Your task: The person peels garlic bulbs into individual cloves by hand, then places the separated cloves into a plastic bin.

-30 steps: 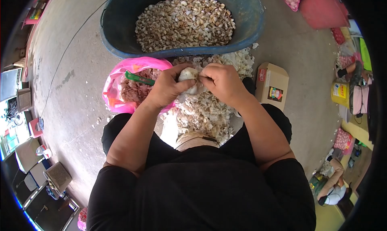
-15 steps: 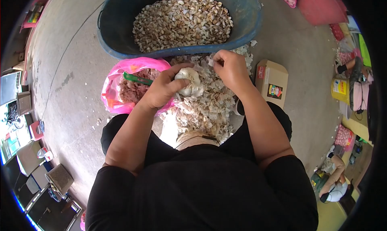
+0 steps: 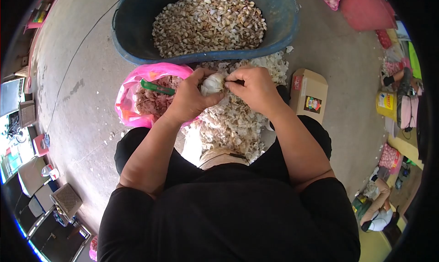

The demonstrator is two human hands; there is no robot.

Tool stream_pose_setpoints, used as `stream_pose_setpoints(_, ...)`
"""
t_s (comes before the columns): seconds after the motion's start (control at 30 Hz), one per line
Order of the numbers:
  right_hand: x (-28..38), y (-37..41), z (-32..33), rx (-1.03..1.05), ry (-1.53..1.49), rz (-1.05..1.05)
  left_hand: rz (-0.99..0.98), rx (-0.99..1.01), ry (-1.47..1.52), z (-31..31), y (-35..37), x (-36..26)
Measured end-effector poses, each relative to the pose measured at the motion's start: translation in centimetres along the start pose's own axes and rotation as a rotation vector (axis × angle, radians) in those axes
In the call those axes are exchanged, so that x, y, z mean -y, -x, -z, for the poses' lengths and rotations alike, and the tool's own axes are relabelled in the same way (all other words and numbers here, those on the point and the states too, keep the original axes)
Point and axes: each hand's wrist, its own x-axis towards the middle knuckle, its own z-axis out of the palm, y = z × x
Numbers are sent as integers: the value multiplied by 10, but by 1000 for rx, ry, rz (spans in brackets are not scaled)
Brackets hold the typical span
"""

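Two hands meet on one bulb (image 3: 213,83) just on the person's side of the tub (image 3: 132,37). Much of that bulb is hidden. The left hand (image 3: 192,99) is wrapped around it from below, and only a pale patch shows between thumb and fingers. The right hand (image 3: 256,88) is pinched shut on the bulb's top, but its fingertips cover whatever they grip, so I cannot tell if it is skin or a clove. A green handle (image 3: 157,87) sticks out past the left hand. Its other end is covered, and I cannot tell whether that hand holds it or whether it lies loose.

The tub's far rim is cut off by the frame edge. Inside it is a deep heap of cloves (image 3: 209,21), tan and off-white, filling most of the floor of the tub. A pink bag (image 3: 132,92) sits against the tub's near rim on its left side, mouth open, holding pinkish-brown bits too small to make out. The left wrist covers part of it. Peel (image 3: 233,124) lies heaped on the floor from the tub's near rim back toward the person's knees. A box (image 3: 308,92) stands closed near the tub's near right side – its contents are unseen.
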Motion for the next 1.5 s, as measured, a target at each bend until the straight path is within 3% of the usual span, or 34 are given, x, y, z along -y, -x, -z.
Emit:
stream_pose_setpoints(0.2,0,2,-3,23,53,-2,-8,-40,-108,-6,1,2)
stream_pose_setpoints(0.43,-3,2,-13,-97,93,-10,2,-31,-97,-5,0,-4)
stream_pose_setpoints(0.53,-6,0,-10,-108,56,-37,-20,12,77,-4,-5,9)
stream_pose_setpoints(0.7,-6,2,-8,-100,49,-31,108,63,319,-3,-3,6)
stream_pose_setpoints(0.8,-22,-2,-9,-257,359,3,107,170,421,3,2,4)
stream_pose_setpoints(0.87,-34,-10,17,-161,179,-331,138,208,457,7,2,3)
stream_pose_setpoints(0.97,-35,-8,11,-113,241,-217,235,151,580,8,1,2)
stream_pose_setpoints(1.13,-33,-6,6,-68,264,-83,222,197,605,5,-4,7)
stream_pose_setpoints(1.23,-18,-6,9,-65,-158,-52,213,170,621,6,-5,6)
stream_pose_setpoints(1.33,-16,-5,3,8,-340,-10,167,91,566,4,-5,9)
stream_pose_setpoints(1.5,-8,-3,6,4,-142,-16,95,73,431,3,-9,18)
